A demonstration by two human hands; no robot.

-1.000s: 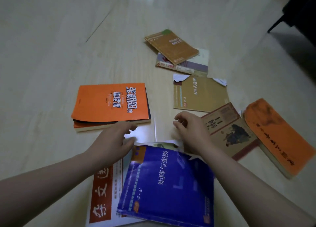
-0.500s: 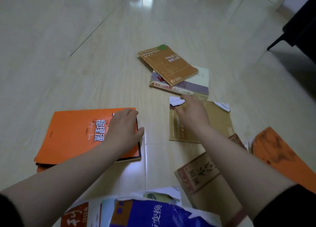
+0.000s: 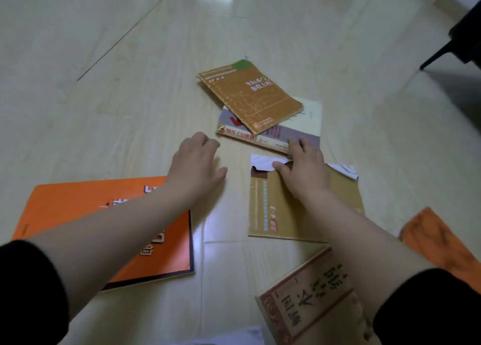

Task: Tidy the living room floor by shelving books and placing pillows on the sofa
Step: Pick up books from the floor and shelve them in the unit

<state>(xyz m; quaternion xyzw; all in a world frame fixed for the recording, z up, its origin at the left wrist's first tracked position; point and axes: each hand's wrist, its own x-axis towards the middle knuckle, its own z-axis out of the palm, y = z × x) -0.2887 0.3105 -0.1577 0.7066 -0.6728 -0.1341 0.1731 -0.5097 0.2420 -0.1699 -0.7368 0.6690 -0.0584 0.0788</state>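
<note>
Several books lie scattered on the pale floor. A brown book (image 3: 250,95) with a green corner sits askew on a grey-and-white book (image 3: 303,126). My right hand (image 3: 304,173) lies over the far edge of a tan book (image 3: 283,212) with torn corners; its fingertips touch the grey book's near edge and its thumb rests on the torn white flap. My left hand (image 3: 195,167) hovers over bare floor to the left of those books, fingers loosely curled, holding nothing. A large orange book (image 3: 86,214) lies under my left forearm.
A beige book with a red ornamental border (image 3: 309,303) lies at the bottom right, and an orange-covered book (image 3: 437,240) beside it. Dark furniture with a slanted leg (image 3: 440,54) stands at the upper right. Pale floor stretches far and left.
Both hands have reached farther forward. My left hand came off the orange book onto open floor. My right hand moved from the tan book's corner to the grey book's edge.
</note>
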